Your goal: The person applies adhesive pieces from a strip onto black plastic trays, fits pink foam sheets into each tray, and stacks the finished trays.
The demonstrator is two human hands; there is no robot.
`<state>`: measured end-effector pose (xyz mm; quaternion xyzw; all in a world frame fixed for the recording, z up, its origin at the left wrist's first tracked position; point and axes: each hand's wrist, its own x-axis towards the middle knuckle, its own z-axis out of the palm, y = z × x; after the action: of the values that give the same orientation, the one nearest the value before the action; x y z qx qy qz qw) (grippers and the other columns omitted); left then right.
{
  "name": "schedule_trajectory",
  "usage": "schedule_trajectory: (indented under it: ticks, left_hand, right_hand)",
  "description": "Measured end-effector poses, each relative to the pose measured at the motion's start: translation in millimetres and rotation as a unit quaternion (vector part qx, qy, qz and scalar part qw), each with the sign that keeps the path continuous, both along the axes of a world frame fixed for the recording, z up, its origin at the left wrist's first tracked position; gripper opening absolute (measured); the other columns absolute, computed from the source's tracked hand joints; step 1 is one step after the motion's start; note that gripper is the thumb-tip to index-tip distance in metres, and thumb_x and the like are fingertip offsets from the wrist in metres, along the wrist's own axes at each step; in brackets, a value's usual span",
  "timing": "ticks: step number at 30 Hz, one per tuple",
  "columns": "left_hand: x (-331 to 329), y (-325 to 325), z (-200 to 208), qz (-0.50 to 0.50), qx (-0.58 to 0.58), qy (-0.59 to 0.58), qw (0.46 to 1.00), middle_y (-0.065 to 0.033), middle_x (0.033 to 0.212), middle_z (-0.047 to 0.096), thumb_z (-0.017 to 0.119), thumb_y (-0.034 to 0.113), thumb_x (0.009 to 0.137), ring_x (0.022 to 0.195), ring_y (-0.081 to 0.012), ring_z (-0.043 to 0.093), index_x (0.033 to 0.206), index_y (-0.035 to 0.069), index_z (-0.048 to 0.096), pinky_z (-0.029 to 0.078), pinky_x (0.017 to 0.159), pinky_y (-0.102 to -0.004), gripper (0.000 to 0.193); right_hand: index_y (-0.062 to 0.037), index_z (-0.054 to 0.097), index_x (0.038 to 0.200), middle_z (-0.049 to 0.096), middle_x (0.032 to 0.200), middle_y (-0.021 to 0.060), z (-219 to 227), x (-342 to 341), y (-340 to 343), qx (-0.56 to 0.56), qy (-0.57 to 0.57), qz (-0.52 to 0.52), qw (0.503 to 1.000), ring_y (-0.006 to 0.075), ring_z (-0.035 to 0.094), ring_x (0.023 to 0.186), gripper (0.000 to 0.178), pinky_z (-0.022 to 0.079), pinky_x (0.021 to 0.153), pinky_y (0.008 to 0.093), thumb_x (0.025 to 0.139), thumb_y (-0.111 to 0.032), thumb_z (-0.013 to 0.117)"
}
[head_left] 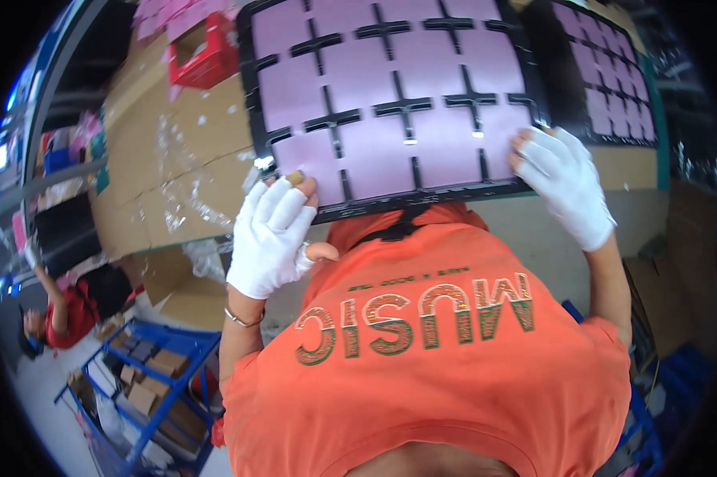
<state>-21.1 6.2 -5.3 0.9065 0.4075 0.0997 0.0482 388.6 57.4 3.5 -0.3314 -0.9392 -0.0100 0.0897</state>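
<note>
A black tray [410,195] lies before me, its cross-shaped dividers separating several flat pink-lilac pieces [374,163]. My left hand [271,230], in a white glove with bare fingertips, rests on the tray's near left corner. Its fingers lie side by side over the rim, and the thumb sticks out apart, off the tray. At the near right corner, my right hand [563,179] wears a matching glove. Its fingers reach over the rim, their tips on the corner piece; the right thumb is hidden. Neither hand grips anything that I can see.
Another black tray of pink pieces [613,79] lies to the right. Brown cardboard [144,183] covers the bench, with a red box [207,60] and scraps of clear film [187,203] at left. A blue cart [156,393] and another person [68,310] are on the left.
</note>
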Motion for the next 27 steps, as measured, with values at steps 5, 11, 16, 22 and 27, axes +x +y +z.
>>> schedule_trajectory:
  ticks: [5, 11, 16, 22, 27]
  left_hand:
    - [14.9, 8.9, 2.5, 0.018, -0.006, 0.025, 1.0, -0.0115, 0.123, 0.058, 0.058, 0.06, 0.08, 0.119, -0.032, 0.052, 0.106, 0.002, 0.064, 0.041, 0.101, -0.0492, 0.064]
    - [9.9, 12.3, -3.8, 0.082, 0.022, 0.036, 0.996, -0.0123, 0.12, 0.058, 0.058, 0.06, 0.081, 0.116, -0.0332, 0.053, 0.107, 0.002, 0.064, 0.041, 0.101, -0.0488, 0.064]
    - [18.1, 10.1, 6.5, 0.108, 0.011, 0.042, 0.993, -0.0113, 0.12, 0.058, 0.057, 0.059, 0.082, 0.115, -0.0322, 0.054, 0.107, 0.002, 0.065, 0.041, 0.1, -0.0486, 0.063]
    - [13.4, 17.3, 11.4, 0.082, 0.008, 0.014, 0.996, -0.0082, 0.1, 0.061, 0.054, 0.061, 0.084, 0.097, -0.0313, 0.059, 0.094, 0.006, 0.063, 0.045, 0.092, -0.0449, 0.057]
    - [-6.1, 82.3, 19.1, 0.151, 0.118, -0.088, 0.978, -0.0099, 0.099, 0.063, 0.067, 0.011, 0.078, 0.094, -0.0331, 0.06, 0.096, 0.004, 0.062, 0.048, 0.082, -0.042, 0.019]
  right_hand:
    - [-0.0054, 0.063, 0.105, 0.061, 0.114, 0.0086, -0.3, -20.2, 16.0, 0.019, -0.008, 0.033, 0.999, 0.028, 0.059, 0.107, 0.029, 0.048, 0.094, 0.0424, 0.076, -0.008, 0.06]
    - [-0.006, 0.064, 0.102, 0.061, 0.107, 0.0078, -4.3, -25.5, 24.8, 0.025, -0.017, -0.027, 0.999, 0.0277, 0.06, 0.102, 0.026, 0.047, 0.094, 0.0447, 0.078, -0.009, 0.059]
    - [-0.0076, 0.065, 0.1, 0.061, 0.103, 0.0051, 7.9, -28.4, 14.7, 0.009, -0.02, -0.017, 1.0, 0.0242, 0.06, 0.1, 0.023, 0.046, 0.095, 0.0448, 0.078, -0.012, 0.06]
    - [-0.0121, 0.065, 0.094, 0.06, 0.103, 0.004, 13.2, -6.1, 24.4, -0.023, -0.032, -0.01, 0.999, 0.0233, 0.059, 0.101, 0.02, 0.043, 0.097, 0.0453, 0.074, -0.008, 0.062]
    - [-0.0088, 0.064, 0.095, 0.063, 0.1, 0.0075, 26.1, -17.4, 96.7, 0.14, 0.036, -0.05, 0.988, 0.0273, 0.06, 0.094, 0.022, 0.046, 0.091, 0.041, 0.075, -0.001, 0.058]
